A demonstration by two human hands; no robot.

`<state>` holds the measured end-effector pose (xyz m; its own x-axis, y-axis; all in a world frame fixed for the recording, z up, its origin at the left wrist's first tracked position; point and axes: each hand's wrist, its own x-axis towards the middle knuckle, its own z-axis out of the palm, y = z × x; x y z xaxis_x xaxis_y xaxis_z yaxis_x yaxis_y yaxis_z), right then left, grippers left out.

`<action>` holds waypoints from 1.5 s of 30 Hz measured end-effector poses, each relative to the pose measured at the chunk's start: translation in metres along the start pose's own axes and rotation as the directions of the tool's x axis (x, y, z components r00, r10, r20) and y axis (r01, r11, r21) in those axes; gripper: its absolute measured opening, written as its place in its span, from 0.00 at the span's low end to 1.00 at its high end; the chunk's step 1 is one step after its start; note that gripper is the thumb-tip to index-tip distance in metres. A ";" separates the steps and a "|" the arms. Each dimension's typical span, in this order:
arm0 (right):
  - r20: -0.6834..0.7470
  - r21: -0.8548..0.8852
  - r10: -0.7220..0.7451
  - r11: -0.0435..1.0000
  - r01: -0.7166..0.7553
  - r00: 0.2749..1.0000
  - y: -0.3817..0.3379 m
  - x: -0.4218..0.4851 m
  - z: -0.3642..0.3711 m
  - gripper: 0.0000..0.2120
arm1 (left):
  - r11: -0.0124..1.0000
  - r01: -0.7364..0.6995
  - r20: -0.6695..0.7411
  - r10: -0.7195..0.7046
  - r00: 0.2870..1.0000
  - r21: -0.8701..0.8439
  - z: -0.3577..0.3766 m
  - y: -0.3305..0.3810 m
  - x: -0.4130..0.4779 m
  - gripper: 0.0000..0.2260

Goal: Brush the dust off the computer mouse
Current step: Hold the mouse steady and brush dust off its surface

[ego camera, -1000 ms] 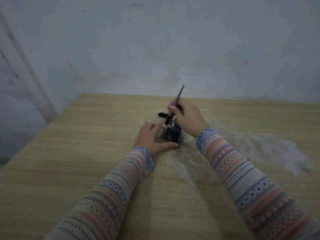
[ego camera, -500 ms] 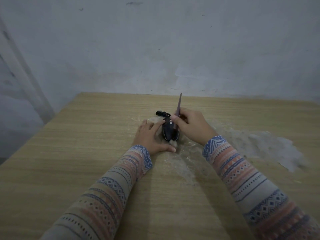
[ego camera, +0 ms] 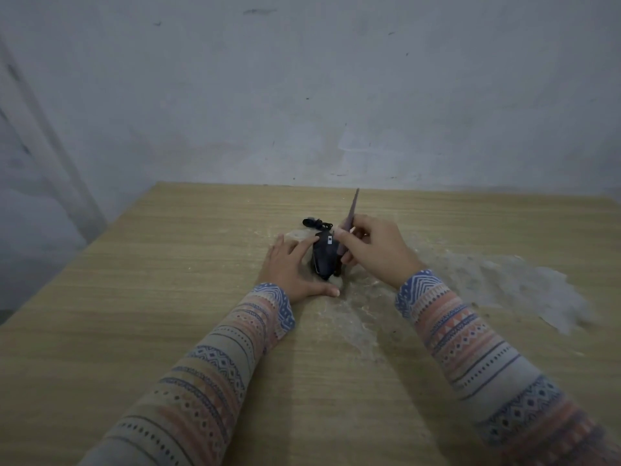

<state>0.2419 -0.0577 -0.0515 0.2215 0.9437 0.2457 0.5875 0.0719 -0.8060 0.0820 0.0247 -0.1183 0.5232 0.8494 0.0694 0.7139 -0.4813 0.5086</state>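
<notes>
From the head camera I see a wooden table [ego camera: 141,314] filling the lower half of the frame, with a grey wall [ego camera: 302,95] behind it. The black computer mouse [ego camera: 324,258] sits on the table just above the centre of the frame, between my two hands. My left hand [ego camera: 294,270] lies spread open against the mouse's left side, one finger up on its top and the thumb flat on the table below it. My right hand [ego camera: 376,252] is closed around a thin brush [ego camera: 349,220], whose handle sticks up and slightly right while its lower end meets the right edge of the mouse. A bundled black cable [ego camera: 316,224] lies just above the mouse. Pale dust [ego camera: 510,284] is smeared across the table at centre right, and both forearms wear patterned sleeves [ego camera: 470,338]
</notes>
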 end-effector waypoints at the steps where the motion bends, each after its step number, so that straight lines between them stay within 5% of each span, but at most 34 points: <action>1: 0.002 0.052 0.023 0.998 -0.023 1.000 0.001 0.000 0.001 0.05 | 1.000 -0.002 0.003 0.002 1.000 0.000 0.000 0.000 0.000 0.50; 6: -0.134 -0.054 -0.028 0.998 0.021 0.991 0.008 -0.003 -0.005 0.05 | 0.997 -0.008 -0.009 0.008 1.000 -0.072 0.000 -0.001 -0.001 0.40; 9: -0.127 0.101 -0.005 0.995 0.018 0.992 0.010 -0.011 -0.004 0.03 | 0.983 -0.013 -0.094 -0.004 0.996 -0.183 0.003 -0.003 0.002 0.22; 11: -0.096 0.191 -0.007 0.981 0.025 0.995 0.013 -0.018 -0.002 0.03 | 0.984 -0.014 -0.106 -0.005 0.994 -0.179 0.005 -0.005 0.004 0.19; 26: -0.331 0.081 -0.118 0.985 0.153 0.936 0.025 -0.042 0.001 0.05 | 0.989 0.004 -0.086 -0.017 0.996 -0.147 0.006 -0.005 0.005 0.22; 31: -0.228 0.283 -0.012 0.956 0.078 0.974 0.026 -0.040 0.008 0.03 | 0.989 -0.002 -0.091 -0.011 0.996 -0.146 0.006 -0.005 0.005 0.22; 36: -0.331 0.257 0.027 0.964 0.063 0.943 0.031 -0.037 0.005 0.06 | 0.990 0.006 -0.076 -0.016 0.997 -0.138 0.004 -0.004 0.006 0.22; 40: -0.181 0.392 0.053 0.920 0.023 0.982 0.031 -0.037 0.005 0.05 | 0.992 0.004 -0.082 -0.015 0.997 -0.129 0.005 -0.005 0.006 0.22; 45: -0.285 0.368 0.061 0.928 0.051 0.957 0.037 -0.037 -0.002 0.06 | 0.990 0.003 -0.084 -0.014 0.996 -0.140 0.005 -0.005 0.006 0.22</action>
<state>0.2568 -0.0908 -0.0893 0.4692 0.8152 0.3395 0.2701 0.2335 -0.9341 0.0845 0.0312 -0.1247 0.4721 0.8714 0.1337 0.6432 -0.4442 0.6237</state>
